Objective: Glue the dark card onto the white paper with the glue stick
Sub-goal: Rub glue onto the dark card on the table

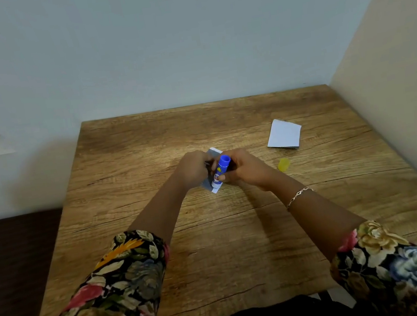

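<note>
Right hand (241,170): fingers curled round the glue stick (222,170), blue end pointing to 12 o'clock, lower end on or just over the dark card (214,153); contact not resolvable. Left hand (193,170): fingers curled at the card's 9 o'clock edge, apparently pinching it. Yellow cap (284,164) is off, lying at 3 o'clock; white paper (284,133) at 2 o'clock, apart. Judgement: gluing step. Keep the card pinned, stroke lightly to every edge and corner.
</note>
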